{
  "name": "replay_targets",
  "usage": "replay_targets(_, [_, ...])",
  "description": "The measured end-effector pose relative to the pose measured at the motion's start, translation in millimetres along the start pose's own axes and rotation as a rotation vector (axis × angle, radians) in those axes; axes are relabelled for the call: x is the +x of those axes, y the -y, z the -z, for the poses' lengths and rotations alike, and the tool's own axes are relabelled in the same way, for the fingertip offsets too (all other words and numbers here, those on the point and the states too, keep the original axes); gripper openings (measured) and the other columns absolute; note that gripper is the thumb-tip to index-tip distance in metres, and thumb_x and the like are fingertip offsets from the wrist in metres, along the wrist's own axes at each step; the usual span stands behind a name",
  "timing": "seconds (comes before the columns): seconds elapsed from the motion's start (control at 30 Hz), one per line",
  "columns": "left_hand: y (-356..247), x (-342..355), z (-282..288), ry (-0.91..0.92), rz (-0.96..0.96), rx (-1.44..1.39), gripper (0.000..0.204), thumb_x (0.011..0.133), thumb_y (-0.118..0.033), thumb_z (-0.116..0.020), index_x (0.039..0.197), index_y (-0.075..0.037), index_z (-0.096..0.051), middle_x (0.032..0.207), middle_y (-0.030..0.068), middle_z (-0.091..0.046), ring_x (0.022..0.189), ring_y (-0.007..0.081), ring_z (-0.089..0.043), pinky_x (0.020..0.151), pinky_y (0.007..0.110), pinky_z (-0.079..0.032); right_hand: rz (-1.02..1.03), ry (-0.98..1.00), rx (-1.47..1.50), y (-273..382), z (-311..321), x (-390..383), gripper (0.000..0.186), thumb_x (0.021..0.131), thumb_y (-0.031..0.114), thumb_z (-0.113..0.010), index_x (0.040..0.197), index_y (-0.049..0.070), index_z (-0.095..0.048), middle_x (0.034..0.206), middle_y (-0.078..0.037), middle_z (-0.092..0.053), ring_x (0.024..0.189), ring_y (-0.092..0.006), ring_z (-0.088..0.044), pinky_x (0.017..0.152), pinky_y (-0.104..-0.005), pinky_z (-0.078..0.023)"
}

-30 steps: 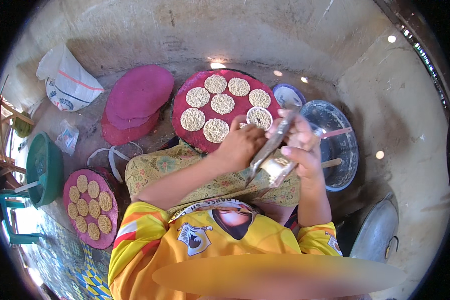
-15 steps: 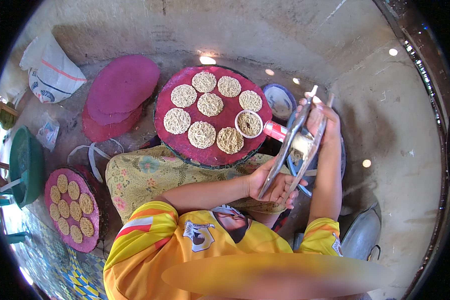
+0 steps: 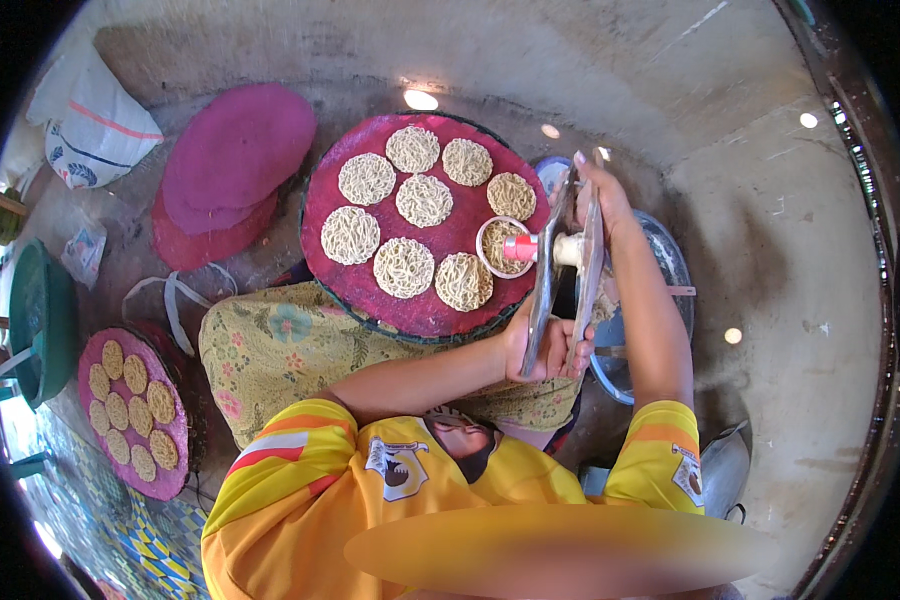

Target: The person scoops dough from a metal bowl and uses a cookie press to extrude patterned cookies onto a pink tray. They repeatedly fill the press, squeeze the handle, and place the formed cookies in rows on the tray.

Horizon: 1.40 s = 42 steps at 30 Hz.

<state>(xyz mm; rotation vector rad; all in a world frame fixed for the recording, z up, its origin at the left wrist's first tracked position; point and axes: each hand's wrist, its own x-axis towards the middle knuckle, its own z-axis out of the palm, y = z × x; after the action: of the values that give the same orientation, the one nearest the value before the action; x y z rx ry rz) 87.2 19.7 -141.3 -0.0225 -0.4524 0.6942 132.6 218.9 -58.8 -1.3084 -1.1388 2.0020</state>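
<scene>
Between my two hands is a hand-held noodle press [image 3: 540, 290], made of two long flat bars with a red-and-white cylinder [image 3: 519, 247] and a pale plunger [image 3: 568, 249] between them. My left hand [image 3: 542, 345] grips the near ends of the bars. Around the far ends, my right hand [image 3: 602, 190] is closed. The cylinder's left end is over a white ring mould [image 3: 481, 253] with noodle strands inside. That mould lies at the right side of a round magenta tray [image 3: 365, 305], among several round nests of pale noodles [image 3: 403, 267].
Behind the press sit a blue-rimmed basin [image 3: 674, 262] and a smaller bowl [image 3: 550, 172]. Magenta discs [image 3: 235, 160] lie at the back left, near a white sack [image 3: 100, 130]. A smaller tray of noodle nests [image 3: 175, 480] and a green tub [image 3: 55, 320] are at the left.
The press has shifted left and turned more upright, bringing its cylinder over the ring mould. Its bars are closer together around the cylinder and plunger. Both hands keep their grip.
</scene>
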Motion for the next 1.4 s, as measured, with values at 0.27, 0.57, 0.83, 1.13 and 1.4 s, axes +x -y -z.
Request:
replay_targets(0.27, [23,9,0,-0.146,0.014,-0.075,0.085,0.07,-0.08,-0.031,0.088,-0.001,-0.057,0.076,0.0107,-0.055,0.07,0.0262,-0.053,0.068,0.035,-0.045,0.004,-0.063,-0.053,-8,8,-15,0.043,0.079,0.038,-0.063,0.094,0.001,-0.048,0.077,-0.014,-0.056,0.069,-0.0281,-0.058,0.065,-0.0413,-0.049])
replay_targets(0.57, [15,16,-18,0.115,0.047,-0.012,0.07,0.077,-0.071,-0.032,0.093,-0.006,-0.053,0.072,0.0058,-0.048,0.066,0.0202,-0.047,0.067,0.031,-0.039,0.156,0.277,0.07,-15,9,-51,0.064,0.085,0.05,-0.048,0.125,0.001,-0.039,0.098,-0.024,-0.058,0.078,-0.0302,-0.061,0.071,-0.0412,-0.05])
replay_targets(0.83, [-19,15,-37,0.321,-0.073,0.035,0.034,0.086,-0.041,-0.041,0.094,-0.008,-0.05,0.067,0.0023,-0.044,0.062,0.0171,-0.044,0.062,0.031,-0.037,0.347,0.33,-0.006,-84,-10,-65,0.066,0.085,0.047,-0.05,0.131,0.003,-0.034,0.116,-0.021,-0.044,0.097,-0.0307,-0.047,0.084,-0.042,-0.041])
replay_targets(1.13, [2,10,-48,0.366,0.074,0.069,0.069,0.08,-0.067,-0.03,0.097,-0.004,-0.053,0.067,0.0095,-0.048,0.064,0.0233,-0.048,0.064,0.033,-0.037,0.5,0.277,0.028,-92,-35,-97,0.068,0.082,0.043,-0.054,0.135,0.006,-0.031,0.136,-0.017,-0.026,0.121,-0.0306,-0.028,0.098,-0.0426,-0.03])
replay_targets(1.4, [19,13,-41,0.462,0.15,0.088,0.075,0.079,-0.069,-0.026,0.103,-0.003,-0.054,0.07,0.0109,-0.051,0.066,0.0249,-0.051,0.064,0.033,-0.04,0.659,0.233,-0.413,-118,-19,-89,0.065,0.083,0.048,-0.051,0.136,0.014,-0.035,0.146,-0.014,-0.018,0.133,-0.0336,-0.018,0.107,-0.0471,-0.016])
